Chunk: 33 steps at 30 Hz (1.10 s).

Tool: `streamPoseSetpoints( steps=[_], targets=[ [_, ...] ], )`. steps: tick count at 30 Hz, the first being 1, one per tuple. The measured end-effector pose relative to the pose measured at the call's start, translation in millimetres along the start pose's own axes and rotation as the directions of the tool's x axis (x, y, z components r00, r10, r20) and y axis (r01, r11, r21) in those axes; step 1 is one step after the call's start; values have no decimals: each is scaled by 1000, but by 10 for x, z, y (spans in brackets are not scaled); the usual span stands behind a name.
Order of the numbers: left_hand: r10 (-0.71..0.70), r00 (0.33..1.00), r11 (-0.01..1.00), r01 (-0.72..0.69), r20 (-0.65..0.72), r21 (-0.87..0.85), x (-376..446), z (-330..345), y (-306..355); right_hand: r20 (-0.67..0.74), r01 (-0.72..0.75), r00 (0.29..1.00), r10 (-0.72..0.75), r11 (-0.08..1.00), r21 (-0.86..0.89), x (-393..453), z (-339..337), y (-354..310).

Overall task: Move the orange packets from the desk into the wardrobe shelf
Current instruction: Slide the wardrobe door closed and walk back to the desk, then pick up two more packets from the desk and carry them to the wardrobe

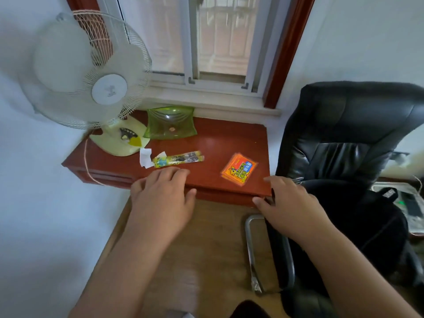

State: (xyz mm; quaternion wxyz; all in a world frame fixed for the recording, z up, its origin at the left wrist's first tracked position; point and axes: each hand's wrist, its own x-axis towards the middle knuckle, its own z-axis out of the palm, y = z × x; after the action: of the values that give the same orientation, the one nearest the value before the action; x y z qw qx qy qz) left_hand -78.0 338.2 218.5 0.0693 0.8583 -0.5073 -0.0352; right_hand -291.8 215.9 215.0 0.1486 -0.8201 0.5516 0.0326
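2 bare hands (161, 198) (290, 208) near glossy square orange packets (239, 169).

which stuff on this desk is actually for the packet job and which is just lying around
For the job: orange packets, left hand, right hand, both empty.

Lying about: fan, green dish, long yellow snack packet, white paper scrap, black chair.

We see large printed characters in yellow and blue on the orange packets (239, 169) at the right of the bench (218, 143), but we cannot read them. The long yellow wrapper (177, 159) mid-frame carries print too blurred to read. The fan (87, 72) hub at upper left bears a faint, illegible mark.
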Motion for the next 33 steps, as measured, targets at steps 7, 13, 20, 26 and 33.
streamPoseSetpoints(
  steps=[7, 13, 20, 26, 33],
  targets=[
    [76, 996, 997, -77, 35, 4, 891, 264, 87, 23, -102, 995, 101, 994, 29, 789, 34, 67],
    [70, 997, 997, -70, 14, 24, 1639, 396, 233, 67, -60, 996, 54, 995, 84, 1781, -12, 76],
    [-5, 1000, 1000, 4, 30, 12, 2432, 784, 332, 118, -41, 993, 33, 997, 69, 2737, 88, 165],
    [3, 998, 1000, -4, 66, 15, 2804, 1226, 351, 184, -121, 977, 105, 990, 74, 3112, 385, 314],
    [90, 970, 996, -94, 226, 4, 3193, 1898, 410, 300, -326, 915, 271, 933, 154, 3319, 1080, 488]
  ],
)
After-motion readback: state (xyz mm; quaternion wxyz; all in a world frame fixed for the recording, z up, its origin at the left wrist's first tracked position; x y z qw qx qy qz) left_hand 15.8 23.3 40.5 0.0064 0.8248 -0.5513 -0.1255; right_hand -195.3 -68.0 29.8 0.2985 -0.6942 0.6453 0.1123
